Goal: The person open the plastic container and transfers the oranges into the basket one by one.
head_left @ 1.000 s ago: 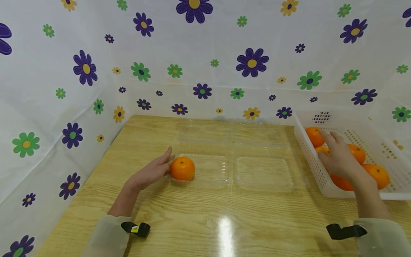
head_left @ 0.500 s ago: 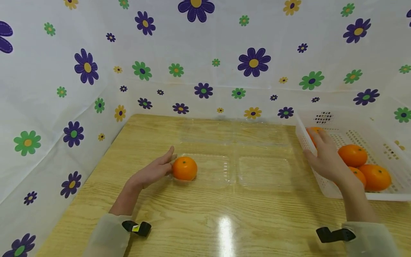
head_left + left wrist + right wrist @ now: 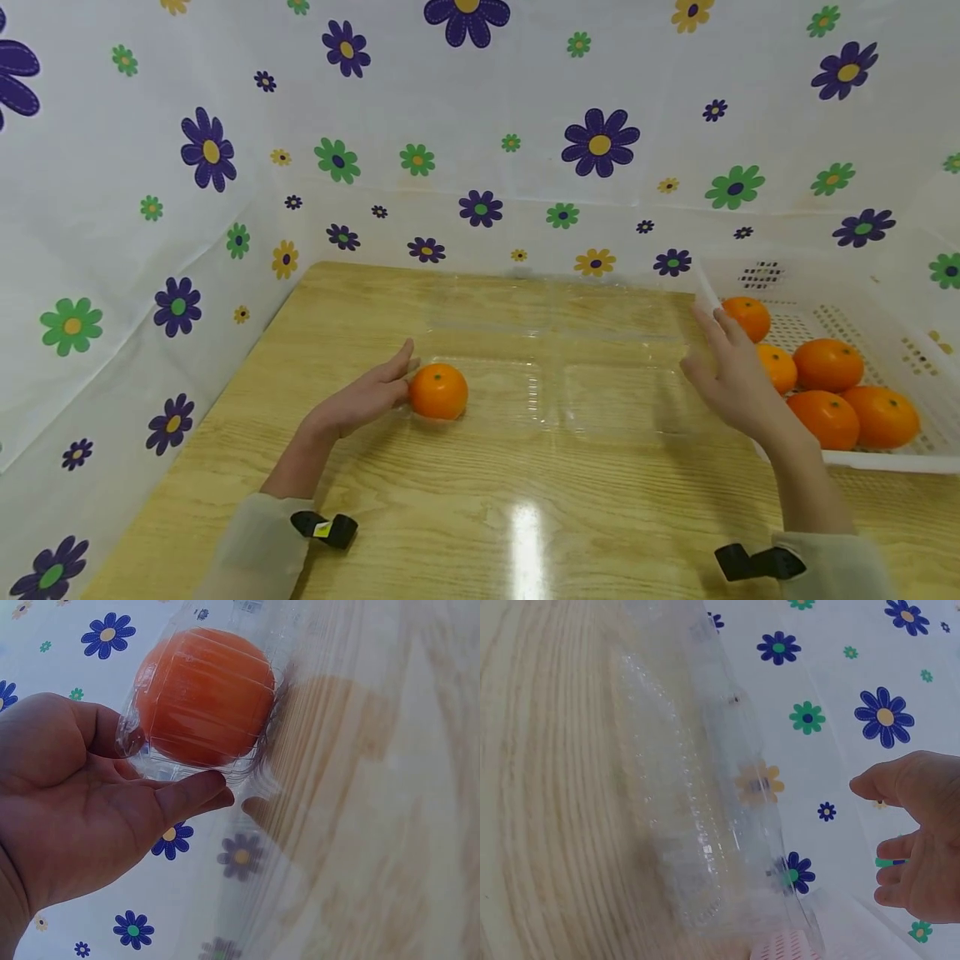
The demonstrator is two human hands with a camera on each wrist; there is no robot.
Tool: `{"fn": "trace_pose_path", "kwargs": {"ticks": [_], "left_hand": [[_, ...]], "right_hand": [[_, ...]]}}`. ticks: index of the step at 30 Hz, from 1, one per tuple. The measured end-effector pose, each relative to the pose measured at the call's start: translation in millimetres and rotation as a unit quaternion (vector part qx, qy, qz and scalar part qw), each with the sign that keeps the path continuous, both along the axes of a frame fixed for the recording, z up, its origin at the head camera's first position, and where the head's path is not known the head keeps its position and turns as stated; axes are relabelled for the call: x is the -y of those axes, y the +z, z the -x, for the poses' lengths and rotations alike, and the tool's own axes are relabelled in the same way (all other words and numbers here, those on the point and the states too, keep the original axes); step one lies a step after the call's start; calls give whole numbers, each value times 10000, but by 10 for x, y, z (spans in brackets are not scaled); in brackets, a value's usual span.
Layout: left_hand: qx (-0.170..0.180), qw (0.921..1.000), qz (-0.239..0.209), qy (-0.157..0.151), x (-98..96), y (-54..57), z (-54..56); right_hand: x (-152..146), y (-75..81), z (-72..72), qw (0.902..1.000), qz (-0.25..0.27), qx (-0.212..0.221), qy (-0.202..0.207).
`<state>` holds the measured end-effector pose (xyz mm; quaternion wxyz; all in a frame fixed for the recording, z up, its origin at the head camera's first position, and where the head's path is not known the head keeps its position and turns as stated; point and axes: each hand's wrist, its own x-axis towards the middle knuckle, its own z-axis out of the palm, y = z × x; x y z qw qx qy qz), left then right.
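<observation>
One orange (image 3: 438, 392) sits at the left end of a clear plastic container (image 3: 498, 385) on the table. My left hand (image 3: 363, 400) rests against that end, fingers extended and thumb raised; the left wrist view shows its fingertips (image 3: 204, 789) right at the ribbed plastic around the orange (image 3: 206, 697). Over the left rim of the white basket (image 3: 941, 460), my right hand (image 3: 738, 379) hovers with fingers spread and nothing in it. In the right wrist view the right hand (image 3: 928, 829) is beside the clear container (image 3: 679, 802), with its fingers loose.
Several oranges (image 3: 828, 364) lie in the perforated basket at the right. A second clear compartment (image 3: 622, 396) is right of the one with the orange, and clear plastic lids (image 3: 487, 302) stand behind. A flowered cloth (image 3: 525, 179) surrounds the wooden table (image 3: 420, 517).
My right hand has moved left from above the oranges to the basket's left rim, uncovering the oranges beneath it. The left hand and its orange stay put while the head view shifts slightly.
</observation>
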<state>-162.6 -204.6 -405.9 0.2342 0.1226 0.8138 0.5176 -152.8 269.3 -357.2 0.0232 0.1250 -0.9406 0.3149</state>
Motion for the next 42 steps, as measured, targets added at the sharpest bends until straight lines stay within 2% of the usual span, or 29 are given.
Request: {"fn": "trace_pose_path", "kwargs": {"ticks": [8,12,16,23,30,36,42], "left_hand": [[-35,10000,8,-22,-28,8,0],[-44,10000,12,-5,-38,8,-11],[-81,10000,26,-14,-45,8,-21],[-296,9995,82,-111,-51,2,-15],[-310,9994,53,-120,-45,-5,-16],[-310,9994,37,-128,-50,-19,-3],[-269,9996,-51,-104,-53,-46,10]], "right_hand": [[141,-59,-59,9999,-8,-49,123],[238,-62,-78,9989,-87,-397,225],[334,-54,-125,9983,-175,-493,267],[500,-79,-144,9984,24,-364,423],[668,-157,-149,9979,134,-256,578],[751,-165,-175,9982,75,-30,591],[874,-202,-180,9975,83,-109,700]]}}
